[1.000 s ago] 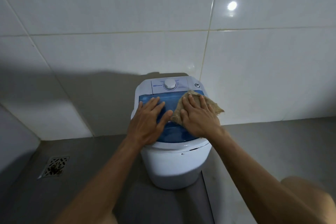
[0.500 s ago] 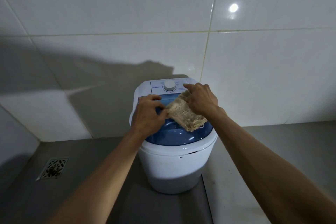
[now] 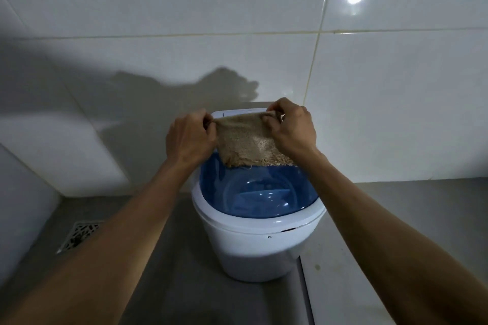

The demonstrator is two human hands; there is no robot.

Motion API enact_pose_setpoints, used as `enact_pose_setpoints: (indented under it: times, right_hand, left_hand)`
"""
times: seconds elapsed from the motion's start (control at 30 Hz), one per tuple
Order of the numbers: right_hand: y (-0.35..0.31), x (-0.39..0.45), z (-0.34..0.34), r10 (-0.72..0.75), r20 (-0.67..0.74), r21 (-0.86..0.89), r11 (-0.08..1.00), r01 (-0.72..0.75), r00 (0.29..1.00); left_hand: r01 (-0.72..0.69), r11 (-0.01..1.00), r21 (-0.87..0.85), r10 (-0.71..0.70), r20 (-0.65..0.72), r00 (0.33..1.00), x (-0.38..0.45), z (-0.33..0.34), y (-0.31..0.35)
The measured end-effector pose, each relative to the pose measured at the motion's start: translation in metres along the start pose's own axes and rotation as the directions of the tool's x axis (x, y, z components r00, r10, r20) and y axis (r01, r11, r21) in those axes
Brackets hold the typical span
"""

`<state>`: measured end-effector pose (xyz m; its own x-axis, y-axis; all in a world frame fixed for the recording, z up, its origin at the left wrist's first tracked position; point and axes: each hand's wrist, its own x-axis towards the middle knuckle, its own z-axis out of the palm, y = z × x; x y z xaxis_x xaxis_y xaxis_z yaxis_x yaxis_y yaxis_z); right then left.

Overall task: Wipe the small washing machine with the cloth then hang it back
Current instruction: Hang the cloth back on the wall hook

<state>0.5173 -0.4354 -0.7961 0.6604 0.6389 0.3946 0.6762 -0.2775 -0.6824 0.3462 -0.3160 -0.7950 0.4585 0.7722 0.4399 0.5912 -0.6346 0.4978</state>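
- Now lifted off the lid, the left hand [image 3: 188, 137] pinches the cloth's left top corner at frame centre.
- Cloth [image 3: 247, 138], no longer pressed flat, hangs stretched above the washing machine [image 3: 257, 240]; wiping apparently over, hanging next.
- Right hand [image 3: 291, 129] pinches the other corner.

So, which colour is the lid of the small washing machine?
The lid is translucent blue, on a white body; the head view shows it clearly.

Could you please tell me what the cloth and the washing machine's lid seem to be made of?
The cloth looks like coarse, matte burlap-type weave: tan, open mesh, frayed bottom edge. The lid seems glossy translucent blue plastic: the tub shows through it and it carries highlights.
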Motion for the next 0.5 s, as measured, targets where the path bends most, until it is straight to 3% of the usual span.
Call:
enact_pose_setpoints:
  times: [0.13,0.5]
  right_hand:
    - [-0.019,0.005,-0.021,0.065,0.009,0.147,0.987,-0.066,0.998]
    - [-0.152,0.052,-0.145,0.130,0.072,0.215,0.966,-0.143,0.989]
  left_hand:
    - [0.042,0.997,-0.068,-0.040,0.041,0.998,0.012,-0.024,0.019]
    - [0.075,0.983,-0.165,-0.053,0.134,0.990,0.070,-0.167,0.108]
